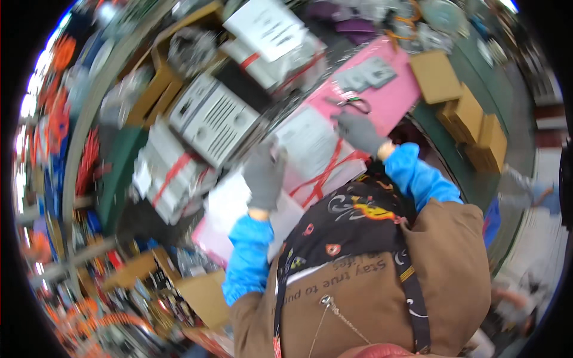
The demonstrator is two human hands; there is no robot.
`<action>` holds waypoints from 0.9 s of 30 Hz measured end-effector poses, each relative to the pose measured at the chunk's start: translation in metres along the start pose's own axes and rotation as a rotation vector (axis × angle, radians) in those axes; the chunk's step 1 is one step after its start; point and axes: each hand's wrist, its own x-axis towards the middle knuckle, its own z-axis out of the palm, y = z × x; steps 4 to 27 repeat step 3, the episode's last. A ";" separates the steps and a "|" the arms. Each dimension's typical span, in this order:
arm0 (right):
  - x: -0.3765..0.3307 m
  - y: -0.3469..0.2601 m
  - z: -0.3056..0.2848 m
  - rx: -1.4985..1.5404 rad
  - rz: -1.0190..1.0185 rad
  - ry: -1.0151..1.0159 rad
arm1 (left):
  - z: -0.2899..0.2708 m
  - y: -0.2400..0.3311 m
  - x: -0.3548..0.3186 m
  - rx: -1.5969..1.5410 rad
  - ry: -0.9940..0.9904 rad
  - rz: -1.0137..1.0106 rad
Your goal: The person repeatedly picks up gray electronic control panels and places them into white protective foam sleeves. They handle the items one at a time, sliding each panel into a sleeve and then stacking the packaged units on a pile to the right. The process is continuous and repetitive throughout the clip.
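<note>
Both of my hands wear grey gloves and blue sleeve covers. My left hand (264,176) is over white sheets (228,200) on the near left of the work surface. Motion smears its fingers, and I cannot tell whether they grip anything. My right hand (360,132) lies at the right edge of a white printed sheet (307,138), fingers stretched toward the far left with nothing visible in them. Just beyond it, dark-handled scissors (356,105) rest on a pink sheet (399,89). Red ribbon (322,177) crosses the white stack between my hands.
Grey flat pieces (367,74) lie on the pink sheet. Boxed goods (213,119) and bundles tied with red ribbon (173,173) stand at the left. Brown cardboard boxes (471,122) line the right. An open carton (158,89) holds clear plastic at the far left.
</note>
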 end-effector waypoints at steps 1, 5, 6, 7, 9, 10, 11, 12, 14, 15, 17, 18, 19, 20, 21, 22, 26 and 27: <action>-0.032 0.021 0.014 -0.019 0.053 0.028 | 0.027 0.008 -0.001 -0.102 -0.104 0.153; -0.070 0.058 -0.016 -0.068 0.086 0.112 | 0.089 0.004 -0.002 -0.041 -0.240 0.279; -0.070 0.058 -0.016 -0.068 0.086 0.112 | 0.089 0.004 -0.002 -0.041 -0.240 0.279; -0.070 0.058 -0.016 -0.068 0.086 0.112 | 0.089 0.004 -0.002 -0.041 -0.240 0.279; -0.070 0.058 -0.016 -0.068 0.086 0.112 | 0.089 0.004 -0.002 -0.041 -0.240 0.279; -0.070 0.058 -0.016 -0.068 0.086 0.112 | 0.089 0.004 -0.002 -0.041 -0.240 0.279; -0.070 0.058 -0.016 -0.068 0.086 0.112 | 0.089 0.004 -0.002 -0.041 -0.240 0.279; -0.070 0.058 -0.016 -0.068 0.086 0.112 | 0.089 0.004 -0.002 -0.041 -0.240 0.279; -0.070 0.058 -0.016 -0.068 0.086 0.112 | 0.089 0.004 -0.002 -0.041 -0.240 0.279; -0.070 0.058 -0.016 -0.068 0.086 0.112 | 0.089 0.004 -0.002 -0.041 -0.240 0.279; -0.070 0.058 -0.016 -0.068 0.086 0.112 | 0.089 0.004 -0.002 -0.041 -0.240 0.279; -0.070 0.058 -0.016 -0.068 0.086 0.112 | 0.089 0.004 -0.002 -0.041 -0.240 0.279; -0.070 0.058 -0.016 -0.068 0.086 0.112 | 0.089 0.004 -0.002 -0.041 -0.240 0.279; -0.070 0.058 -0.016 -0.068 0.086 0.112 | 0.089 0.004 -0.002 -0.041 -0.240 0.279; -0.070 0.058 -0.016 -0.068 0.086 0.112 | 0.089 0.004 -0.002 -0.041 -0.240 0.279; -0.070 0.058 -0.016 -0.068 0.086 0.112 | 0.089 0.004 -0.002 -0.041 -0.240 0.279; -0.070 0.058 -0.016 -0.068 0.086 0.112 | 0.089 0.004 -0.002 -0.041 -0.240 0.279; -0.070 0.058 -0.016 -0.068 0.086 0.112 | 0.089 0.004 -0.002 -0.041 -0.240 0.279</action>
